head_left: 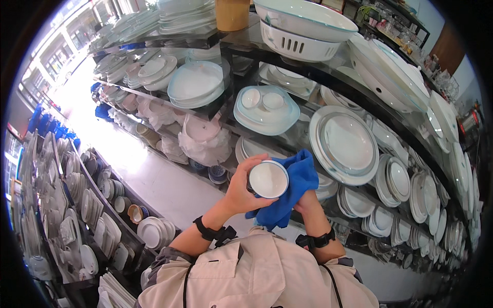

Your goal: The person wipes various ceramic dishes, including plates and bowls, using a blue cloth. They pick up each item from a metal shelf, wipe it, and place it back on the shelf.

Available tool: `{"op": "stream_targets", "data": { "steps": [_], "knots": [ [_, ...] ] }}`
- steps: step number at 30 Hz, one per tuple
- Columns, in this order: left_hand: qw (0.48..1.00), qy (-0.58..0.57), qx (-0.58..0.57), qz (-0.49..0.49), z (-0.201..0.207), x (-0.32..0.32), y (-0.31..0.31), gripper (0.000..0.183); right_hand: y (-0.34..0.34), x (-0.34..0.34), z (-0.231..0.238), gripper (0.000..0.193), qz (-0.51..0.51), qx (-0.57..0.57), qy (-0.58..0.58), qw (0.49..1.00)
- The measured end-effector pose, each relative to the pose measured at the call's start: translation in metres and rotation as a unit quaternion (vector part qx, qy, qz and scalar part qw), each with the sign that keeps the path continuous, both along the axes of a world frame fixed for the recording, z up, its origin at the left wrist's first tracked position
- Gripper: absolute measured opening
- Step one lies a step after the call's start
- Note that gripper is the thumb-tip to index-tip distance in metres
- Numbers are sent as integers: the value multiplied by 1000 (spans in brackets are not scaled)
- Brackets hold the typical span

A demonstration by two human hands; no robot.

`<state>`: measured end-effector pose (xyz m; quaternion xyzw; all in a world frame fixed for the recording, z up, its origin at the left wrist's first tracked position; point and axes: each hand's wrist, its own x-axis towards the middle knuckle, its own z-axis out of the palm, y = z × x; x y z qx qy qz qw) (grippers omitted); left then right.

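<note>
My left hand (239,189) is wrapped round a small white cup (269,179) with a dark rim, tilted so that its white inside faces up. Just right of the cup, a blue cloth (298,177) hangs bunched and touches the cup's side. My right hand (307,201) is mostly covered by that cloth, with its fingers gripping it from behind. Ahead of my hands, a white squarish dish (267,117) with two small cups on it rests on the shelf. A stack of round white plates (345,141) stands to the right of it.
Large white basins (308,25) sit on the top shelf ahead, beside a yellow-brown pot (232,15). Plastic-wrapped crockery (203,136) fills the lower shelf at left. Across the pale aisle floor (154,169) another rack (92,200) holds many dishes. More plates (395,177) line the right shelves.
</note>
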<state>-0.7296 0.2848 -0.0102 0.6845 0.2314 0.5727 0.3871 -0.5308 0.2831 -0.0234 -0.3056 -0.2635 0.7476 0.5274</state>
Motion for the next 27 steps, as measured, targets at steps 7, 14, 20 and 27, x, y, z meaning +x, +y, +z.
{"op": "stream_targets", "data": {
  "steps": [7,14,20,27],
  "knots": [
    [998,-48,-48,-1,4,12,57,102,64,13,-9,40,15,30,46,998],
    [996,-35,-68,34,15,14,101,107,98,15,-7,43,43,118,-50,991],
    [990,93,-107,-6,23,11,128,109,118,29,10,44,49,2,31,998],
    [993,71,-89,32,16,9,160,99,132,39,7,39,-32,123,-232,964]
  ]
}}
